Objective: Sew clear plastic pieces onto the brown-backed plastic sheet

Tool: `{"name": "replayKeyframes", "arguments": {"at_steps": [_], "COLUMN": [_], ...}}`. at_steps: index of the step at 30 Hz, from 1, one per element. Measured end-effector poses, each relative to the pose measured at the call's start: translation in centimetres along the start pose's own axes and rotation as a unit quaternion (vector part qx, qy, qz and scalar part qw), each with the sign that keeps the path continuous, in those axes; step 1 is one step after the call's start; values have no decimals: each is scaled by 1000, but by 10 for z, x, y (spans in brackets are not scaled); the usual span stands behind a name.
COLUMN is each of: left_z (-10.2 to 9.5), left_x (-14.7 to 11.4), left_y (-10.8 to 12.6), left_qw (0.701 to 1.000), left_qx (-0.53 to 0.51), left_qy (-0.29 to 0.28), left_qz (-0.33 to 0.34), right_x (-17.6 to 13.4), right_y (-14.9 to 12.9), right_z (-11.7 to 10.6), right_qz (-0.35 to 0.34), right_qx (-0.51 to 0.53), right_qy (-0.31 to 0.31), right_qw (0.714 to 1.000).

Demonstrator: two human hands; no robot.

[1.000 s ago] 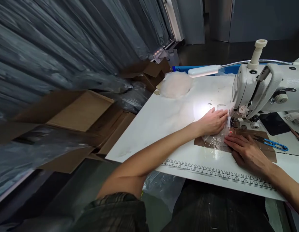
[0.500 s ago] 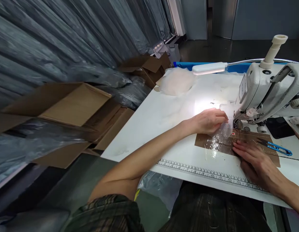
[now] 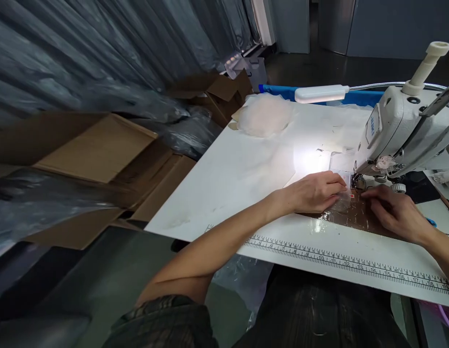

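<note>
At the white table's (image 3: 210, 193) right side, L hand (image 3: 317, 192) appears to pinch sheer fabric (image 3: 342, 206) just left of the sewing machine's (image 3: 386, 130) presser foot (image 3: 354, 181); R hand (image 3: 400, 212), fingers half-curled, is over brown sheet (image 3: 350, 220), grip unclear. Best approx.: fabric flat, w/ light, even tension, hands clear of foot.

On the table (image 3: 210, 193): sewing machine (image 3: 393, 121) at right, fabric pile (image 3: 265, 115) at far-left corner, ruler scale (image 3: 333, 259) along the near edge. Left of the table, boxes (image 3: 99, 150).
</note>
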State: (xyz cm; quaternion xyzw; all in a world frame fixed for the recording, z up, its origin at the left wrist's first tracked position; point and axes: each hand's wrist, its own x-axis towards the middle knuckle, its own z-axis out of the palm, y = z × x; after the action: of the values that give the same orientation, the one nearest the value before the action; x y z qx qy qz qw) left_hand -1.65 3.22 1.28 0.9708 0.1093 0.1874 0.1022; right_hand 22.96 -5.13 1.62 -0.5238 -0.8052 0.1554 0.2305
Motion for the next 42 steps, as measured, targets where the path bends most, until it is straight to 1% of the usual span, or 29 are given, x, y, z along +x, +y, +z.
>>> {"name": "replayKeyframes", "arguments": {"at_steps": [3,6,10,16,17,19,21,23,26,29,31,34,38,40,42], "left_z": [6,16,25,31,31,29,26,24,22,25,27,29,28,27,26], "left_x": [-1,-1,1,2,1,1,1,2,2,1,-1,-3,-4,-3,-2], "left_y": [-1,-2,-2,-2,-2,-1,0,1,2,2,2,1,-2,-4,-4], "left_qw": [998,996,991,987,988,992,995,988,973,970,975,985,994,994,992], "left_qx": [-52,-74,-88,-75,-69,-29,48,131,202,217,202,145,66,68,96], "left_qy": [4,13,38,92,99,104,87,64,38,25,38,70,72,77,78], "left_qz": [-19,-51,-89,-104,-98,-62,-4,56,108,108,90,57,42,37,31], "right_x": [14,14,8,6,6,7,7,7,7,6,6,6,7,7,7], "right_y": [13,16,16,15,15,13,12,11,10,9,9,10,13,14,14], "right_z": [18,30,36,39,40,39,38,36,31,28,28,32,37,39,40], "right_qz": [-11,-18,-22,-25,-27,-30,-32,-21,10,13,-7,-50,-64,-63,-63], "right_qx": [-88,-146,-151,-153,-155,-157,-149,-119,-48,-19,-31,-67,-105,-110,-110], "right_qy": [0,-5,19,39,39,37,38,42,48,39,30,27,38,43,49], "right_qw": [996,989,988,987,987,986,988,992,998,999,999,996,992,991,991]}}
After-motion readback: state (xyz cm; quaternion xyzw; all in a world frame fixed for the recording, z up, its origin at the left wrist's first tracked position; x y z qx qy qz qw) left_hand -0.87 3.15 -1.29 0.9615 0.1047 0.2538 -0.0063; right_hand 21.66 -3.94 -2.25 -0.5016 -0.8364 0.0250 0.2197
